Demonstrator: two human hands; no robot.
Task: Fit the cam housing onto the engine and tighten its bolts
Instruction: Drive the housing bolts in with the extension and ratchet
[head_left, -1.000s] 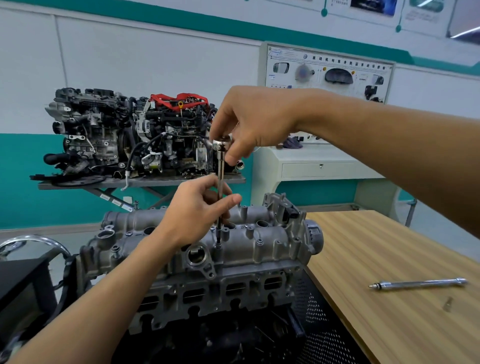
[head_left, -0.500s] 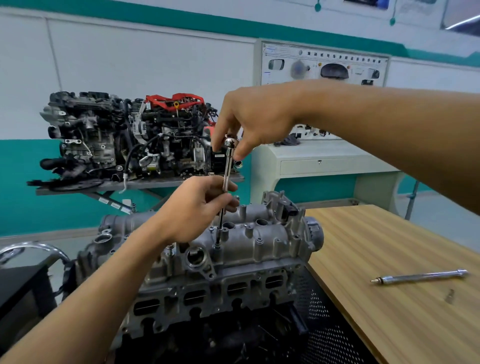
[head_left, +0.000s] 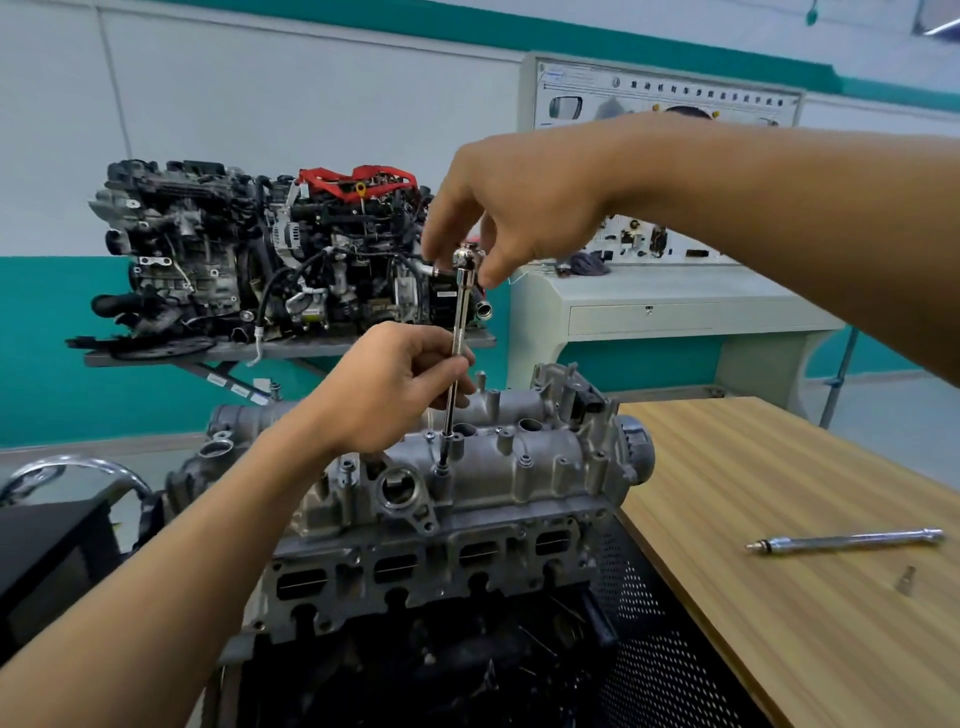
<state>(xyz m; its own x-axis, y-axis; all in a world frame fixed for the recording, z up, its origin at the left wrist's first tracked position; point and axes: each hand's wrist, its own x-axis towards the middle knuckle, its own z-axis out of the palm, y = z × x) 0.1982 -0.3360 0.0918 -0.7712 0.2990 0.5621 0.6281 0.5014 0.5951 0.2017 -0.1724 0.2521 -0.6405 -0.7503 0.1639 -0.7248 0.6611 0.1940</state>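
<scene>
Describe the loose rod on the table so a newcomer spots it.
Find the wooden table right of the engine. A slim chrome rod lies on it. Unlike the upright bar in the left hand and right hand, it lies flat, untouched.

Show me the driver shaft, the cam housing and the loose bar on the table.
driver shaft (head_left: 461, 306): head view, upper stem, below the knob.
cam housing (head_left: 558, 453): head view, grey top face.
loose bar (head_left: 847, 539): head view, middle of its length.
</scene>
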